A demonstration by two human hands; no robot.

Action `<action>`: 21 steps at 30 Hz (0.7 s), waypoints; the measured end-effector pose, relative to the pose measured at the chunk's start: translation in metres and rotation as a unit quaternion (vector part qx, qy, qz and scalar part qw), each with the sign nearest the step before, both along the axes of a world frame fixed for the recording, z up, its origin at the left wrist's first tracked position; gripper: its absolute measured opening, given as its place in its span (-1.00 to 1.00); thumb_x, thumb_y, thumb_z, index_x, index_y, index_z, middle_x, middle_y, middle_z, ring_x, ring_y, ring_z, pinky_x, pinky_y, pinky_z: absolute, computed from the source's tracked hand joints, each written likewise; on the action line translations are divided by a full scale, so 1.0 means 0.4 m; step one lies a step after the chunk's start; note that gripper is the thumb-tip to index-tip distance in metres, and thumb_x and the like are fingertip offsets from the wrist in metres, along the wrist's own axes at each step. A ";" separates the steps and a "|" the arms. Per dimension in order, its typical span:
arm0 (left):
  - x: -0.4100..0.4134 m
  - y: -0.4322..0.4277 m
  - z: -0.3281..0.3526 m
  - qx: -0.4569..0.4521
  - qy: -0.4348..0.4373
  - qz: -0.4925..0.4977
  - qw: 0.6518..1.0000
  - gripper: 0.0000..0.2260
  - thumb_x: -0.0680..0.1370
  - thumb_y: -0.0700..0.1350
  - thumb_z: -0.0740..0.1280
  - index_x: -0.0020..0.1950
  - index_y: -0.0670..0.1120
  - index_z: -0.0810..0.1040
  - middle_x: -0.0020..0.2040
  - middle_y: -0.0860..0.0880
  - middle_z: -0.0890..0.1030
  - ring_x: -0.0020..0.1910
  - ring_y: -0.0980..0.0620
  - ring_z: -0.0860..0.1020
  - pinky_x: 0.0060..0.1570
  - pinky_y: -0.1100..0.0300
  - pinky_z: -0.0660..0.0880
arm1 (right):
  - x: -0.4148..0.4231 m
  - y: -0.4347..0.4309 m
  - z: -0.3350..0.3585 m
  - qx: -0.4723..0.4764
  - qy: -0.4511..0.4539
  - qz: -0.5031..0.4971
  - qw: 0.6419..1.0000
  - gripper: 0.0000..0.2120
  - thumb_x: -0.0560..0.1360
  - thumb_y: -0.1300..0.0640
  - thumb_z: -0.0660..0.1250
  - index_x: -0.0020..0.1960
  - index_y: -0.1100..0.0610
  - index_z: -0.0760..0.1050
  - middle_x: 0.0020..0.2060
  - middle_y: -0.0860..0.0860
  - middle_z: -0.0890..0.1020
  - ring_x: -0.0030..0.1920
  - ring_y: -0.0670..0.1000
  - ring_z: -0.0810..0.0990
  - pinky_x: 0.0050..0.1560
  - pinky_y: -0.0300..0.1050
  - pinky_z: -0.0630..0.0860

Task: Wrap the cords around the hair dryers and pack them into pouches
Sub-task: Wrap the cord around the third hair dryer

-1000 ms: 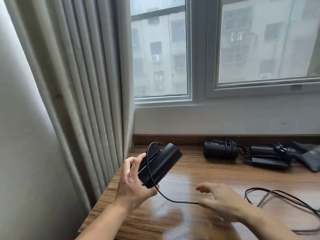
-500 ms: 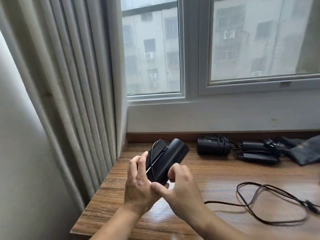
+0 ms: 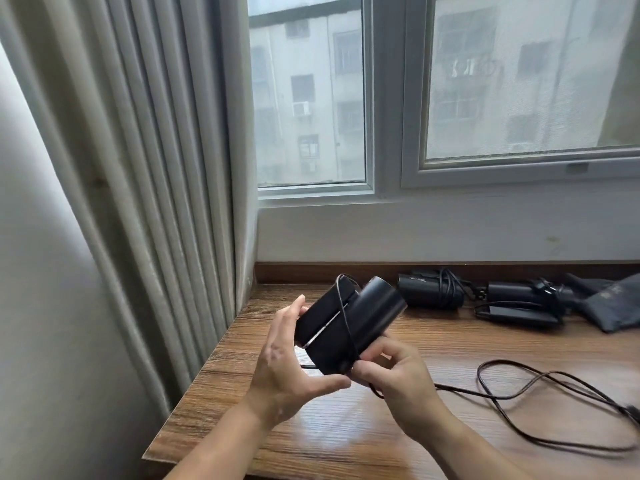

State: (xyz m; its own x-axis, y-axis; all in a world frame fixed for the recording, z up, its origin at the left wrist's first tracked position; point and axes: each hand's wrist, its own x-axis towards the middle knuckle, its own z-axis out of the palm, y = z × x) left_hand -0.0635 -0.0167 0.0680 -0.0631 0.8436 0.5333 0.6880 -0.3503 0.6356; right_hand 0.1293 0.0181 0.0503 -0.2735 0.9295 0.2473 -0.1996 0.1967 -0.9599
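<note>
Two bare forearms enter from the near edge, one from the lower left and one from the lower right. No sleeve, cuff, watch, bracelet or glove shows on either. The left hand (image 3: 282,372) and the right hand (image 3: 398,379) wear no rings on the fingers (image 3: 372,349) that show. Nails look short and unpainted. Nothing more of the person appears.

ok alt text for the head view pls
Two bare hands wind a black cord around a folded black hair dryer above a wooden table; loose cord trails right, and two wrapped dryers lie under the window.
</note>
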 end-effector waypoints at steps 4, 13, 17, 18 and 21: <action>-0.011 0.003 0.025 -0.061 -0.303 -0.096 0.946 0.05 0.10 0.20 0.71 0.49 -0.01 0.34 0.25 0.01 0.66 0.27 0.05 0.61 0.19 0.22 0.57 | 0.009 -0.002 -0.003 -0.035 0.093 0.014 0.995 -0.77 0.21 0.25 0.53 -0.37 0.26 0.47 -0.07 0.32 0.57 -0.07 0.31 0.64 0.14 0.46 0.56; 0.048 -0.006 -0.013 -0.165 -0.469 -0.140 0.856 -0.43 0.38 -0.13 0.58 0.34 -0.10 0.48 0.23 -0.21 0.65 0.21 -0.26 0.64 0.20 -0.44 0.49 | 0.020 0.004 -0.017 -0.017 0.097 0.028 0.995 -0.72 0.27 0.19 0.53 -0.33 0.21 0.41 -0.15 0.21 0.58 -0.05 0.16 0.63 0.16 0.34 0.58; 0.064 -0.008 -0.026 -0.156 -0.489 -0.139 0.847 -0.41 0.34 -0.26 0.56 0.32 -0.17 0.44 0.10 -0.22 0.68 0.11 -0.35 0.66 0.08 -0.28 0.60 | 0.042 0.015 -0.007 0.030 -0.005 -0.001 1.000 -0.75 0.42 0.34 0.46 -0.32 0.19 0.43 -0.28 0.13 0.53 -0.26 0.04 0.49 -0.20 -0.09 0.42; 0.065 -0.005 -0.033 -0.146 -0.493 -0.128 0.848 -0.41 0.33 -0.26 0.56 0.32 -0.18 0.45 0.11 -0.24 0.68 0.11 -0.35 0.66 0.06 -0.24 0.60 | 0.045 0.015 0.002 0.034 -0.036 -0.003 0.999 -0.77 0.44 0.34 0.46 -0.31 0.20 0.46 -0.28 0.15 0.54 -0.27 0.06 0.49 -0.21 -0.05 0.41; 0.056 0.003 -0.049 -0.125 -0.494 -0.087 0.856 -0.40 0.30 -0.22 0.59 0.30 -0.13 0.50 0.16 -0.26 0.67 0.13 -0.30 0.66 -0.02 -0.10 0.61 | 0.043 0.010 0.023 0.025 -0.165 -0.039 0.985 -0.87 0.47 0.26 0.42 -0.23 0.14 0.52 -0.32 0.08 0.66 -0.27 0.02 0.65 -0.12 0.12 0.61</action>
State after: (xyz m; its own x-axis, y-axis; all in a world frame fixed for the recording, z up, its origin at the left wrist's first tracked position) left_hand -0.0410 -0.0153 0.0484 -0.2417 0.9658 0.0942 -0.2770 -0.1617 0.9472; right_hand 0.1467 0.0222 0.0597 -0.2741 0.9402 0.2023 0.1396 0.2471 -0.9589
